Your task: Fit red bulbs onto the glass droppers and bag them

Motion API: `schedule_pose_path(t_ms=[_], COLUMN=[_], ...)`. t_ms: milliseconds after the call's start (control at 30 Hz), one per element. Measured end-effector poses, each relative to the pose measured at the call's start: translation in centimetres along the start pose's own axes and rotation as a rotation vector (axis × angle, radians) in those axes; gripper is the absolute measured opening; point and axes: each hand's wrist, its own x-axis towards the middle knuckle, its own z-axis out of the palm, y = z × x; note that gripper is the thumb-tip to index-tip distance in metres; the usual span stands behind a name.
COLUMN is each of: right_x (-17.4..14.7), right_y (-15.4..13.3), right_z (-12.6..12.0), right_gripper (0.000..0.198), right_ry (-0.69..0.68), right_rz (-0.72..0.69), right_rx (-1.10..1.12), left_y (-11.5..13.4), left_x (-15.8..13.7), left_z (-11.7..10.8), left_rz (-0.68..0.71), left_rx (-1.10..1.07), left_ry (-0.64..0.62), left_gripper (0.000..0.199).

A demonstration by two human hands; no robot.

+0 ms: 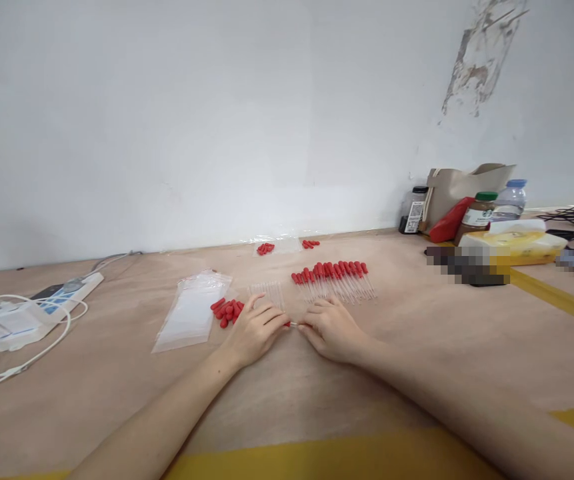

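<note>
Centrally placed, at the join of the two hands: one red bulb [287, 325], tip showing, pinched in the left hand [259, 328]; one slim clear tube [294, 325], pinched in the right hand [331, 327]. Long axis: left to right across the frame, both hands equally near; seating of tube in bulb cannot be told. Pose: palms down, fingers curled and narrowed; left forearm [167, 413] from lower left, right forearm [441, 387] from lower right. Loose red bulbs [225, 311]: beside the left hand.

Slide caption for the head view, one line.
Left hand holding a red bulb, right hand a thin tube, with a row of red-topped tubes beyond.
</note>
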Motion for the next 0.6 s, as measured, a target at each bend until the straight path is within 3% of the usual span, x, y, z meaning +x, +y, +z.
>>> schedule_pose_path(t_ms=[100,233,367,467,600], right_x=[-0.1,0.9,3.4,5.4,7.1], right_y=[0.0,1.8,3.8,4.4,4.6], right_z=[-0.9,-1.5,-1.1,0.0,1.9], right_gripper=[0.021,0.026,0.025,0.029,0.026], right_ry=[-0.001,0.034,0.02,-0.01,-0.031], right_rz=[0.07,0.403,0.678,0.741,0.794], right_rx=[-0.065,-0.002,-0.035,-0.111,-0.149], left_y=[-0.5,-2.9,-6.3,-8.5,-10.2], left_x=[-0.3,-1.1,-2.4,-3.4,-4.5], left_z=[-0.8,-1.8,-2.4,-2.4,-2.2], left_rz=[-0.103,-0.407,-0.639,-0.808,-0.876], left_rx=[0.005,0.099,0.116,-0.02,-0.111], left_ry=[0.013,0.099,-0.004,-0.078,-0.128], left_gripper=[0.021,0.028,0.022,0.024,0.028])
